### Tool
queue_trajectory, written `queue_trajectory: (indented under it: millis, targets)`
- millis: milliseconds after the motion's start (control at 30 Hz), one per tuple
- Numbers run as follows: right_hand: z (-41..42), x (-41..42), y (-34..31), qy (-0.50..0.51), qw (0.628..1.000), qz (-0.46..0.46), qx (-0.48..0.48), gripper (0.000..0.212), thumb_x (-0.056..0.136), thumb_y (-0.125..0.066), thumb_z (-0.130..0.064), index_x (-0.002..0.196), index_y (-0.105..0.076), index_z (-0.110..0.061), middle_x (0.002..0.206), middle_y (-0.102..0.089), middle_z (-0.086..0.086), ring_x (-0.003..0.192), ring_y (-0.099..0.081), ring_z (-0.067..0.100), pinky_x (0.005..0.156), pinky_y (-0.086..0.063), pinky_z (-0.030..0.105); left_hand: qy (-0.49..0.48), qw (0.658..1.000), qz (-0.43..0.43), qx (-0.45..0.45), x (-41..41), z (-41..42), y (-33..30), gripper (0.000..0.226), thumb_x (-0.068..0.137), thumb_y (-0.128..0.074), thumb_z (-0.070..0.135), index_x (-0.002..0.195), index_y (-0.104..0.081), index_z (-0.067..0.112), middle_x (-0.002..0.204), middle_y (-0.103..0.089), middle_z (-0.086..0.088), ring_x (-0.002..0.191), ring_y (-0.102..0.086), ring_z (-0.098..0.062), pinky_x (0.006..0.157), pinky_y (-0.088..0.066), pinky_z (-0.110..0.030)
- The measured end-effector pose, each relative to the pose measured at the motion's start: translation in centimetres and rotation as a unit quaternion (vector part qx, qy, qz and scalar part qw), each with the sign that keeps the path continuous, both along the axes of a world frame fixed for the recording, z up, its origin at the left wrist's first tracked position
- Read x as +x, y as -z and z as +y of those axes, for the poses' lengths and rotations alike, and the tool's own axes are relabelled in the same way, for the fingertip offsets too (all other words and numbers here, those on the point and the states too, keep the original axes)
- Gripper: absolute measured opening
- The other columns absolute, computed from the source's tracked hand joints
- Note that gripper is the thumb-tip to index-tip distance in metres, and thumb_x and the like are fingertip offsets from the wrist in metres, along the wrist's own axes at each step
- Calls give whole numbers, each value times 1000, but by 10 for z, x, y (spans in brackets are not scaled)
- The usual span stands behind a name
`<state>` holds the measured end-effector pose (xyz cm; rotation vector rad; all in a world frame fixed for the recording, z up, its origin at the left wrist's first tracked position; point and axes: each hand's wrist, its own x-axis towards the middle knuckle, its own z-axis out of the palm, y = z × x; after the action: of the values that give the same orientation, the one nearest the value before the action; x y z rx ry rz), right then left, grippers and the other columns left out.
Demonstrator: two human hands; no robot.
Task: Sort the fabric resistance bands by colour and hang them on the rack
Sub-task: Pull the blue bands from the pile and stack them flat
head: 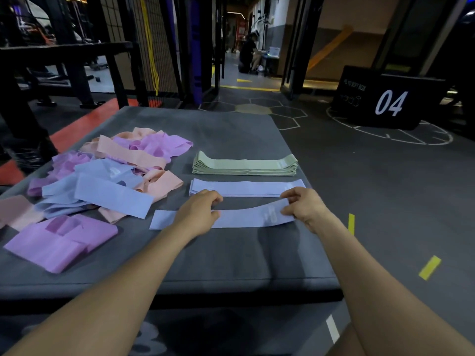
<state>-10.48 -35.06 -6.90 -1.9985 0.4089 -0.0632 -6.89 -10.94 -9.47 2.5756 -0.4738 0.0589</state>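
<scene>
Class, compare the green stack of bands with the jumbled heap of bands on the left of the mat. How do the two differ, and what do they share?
The green stack is one colour; the jumbled heap mixes purple, peach and blue. The green stack lies flat with edges lined up; the jumbled heap is crumpled and overlapping. The green stack is narrow and compact; the jumbled heap sprawls wider. Both rest on the grey mat, untouched by either hand.

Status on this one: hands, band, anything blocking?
Left hand and right hand pinch one flat light-blue fabric band. Neat light-blue stack just beyond. Nothing between them.
</scene>
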Motion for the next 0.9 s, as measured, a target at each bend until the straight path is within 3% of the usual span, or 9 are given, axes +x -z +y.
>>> queue_trajectory:
  millis: [167,333,467,567,633,733,800,900]
  targets:
    - [-7,-8,-3,26,999,-21,7,30,74,-57,20,82,-62,-8,65,-44,1,58,-41,14,55,-38,22,34,997,18,69,-1,1,2,39,92,-53,21,130,-47,22,135,-47,4,125,-44,-18,103,-38,-37]
    - [-13,-10,3,59,998,2,-29,26,76,-59,18,81,-58,-7,64,-46,0,60,-43,15,57,-38,25,-46,993,1,106,3,12,-4,27,91,-54,23,117,-56,25,130,-51,4,121,-47,-19,100,-39,-36]
    - [-18,-11,8,87,994,38,-59,23,74,-69,8,66,-56,-9,66,-52,3,62,-48,17,61,-40,25,-96,989,35,106,4,26,-7,23,90,-55,21,112,-58,25,127,-51,0,116,-50,-21,96,-44,-38]
    - [-15,-11,8,98,991,41,-87,9,76,-68,6,83,-65,2,67,-54,5,60,-49,17,54,-40,23,-151,979,57,121,3,35,-11,22,89,-57,26,111,-56,23,125,-50,-5,114,-50,-26,90,-47,-38]
    - [-13,-11,9,103,988,36,-109,16,76,-65,6,91,-64,9,70,-54,6,66,-49,20,58,-41,24,-194,970,68,128,0,38,-12,33,88,-60,33,117,-52,18,126,-45,-9,115,-48,-29,88,-47,-39]
    - [-10,-11,9,114,983,40,-137,12,76,-61,4,87,-63,7,81,-62,17,72,-55,27,65,-46,34,-248,958,92,112,-5,41,-15,55,83,-65,41,124,-44,10,128,-42,-13,118,-46,-34,89,-44,-40]
    - [-9,-12,10,116,980,54,-153,10,79,-62,-2,86,-62,6,87,-64,20,73,-56,29,63,-45,33,-271,952,115,87,-5,44,-16,62,79,-69,42,123,-43,6,127,-48,-15,117,-48,-34,86,-44,-38]
    - [-9,-12,9,113,978,77,-158,17,83,-58,-10,69,-48,-8,82,-54,10,70,-48,25,57,-36,25,-264,951,148,53,-4,51,-17,47,78,-72,36,104,-49,3,111,-57,-15,98,-56,-31,74,-41,-32]
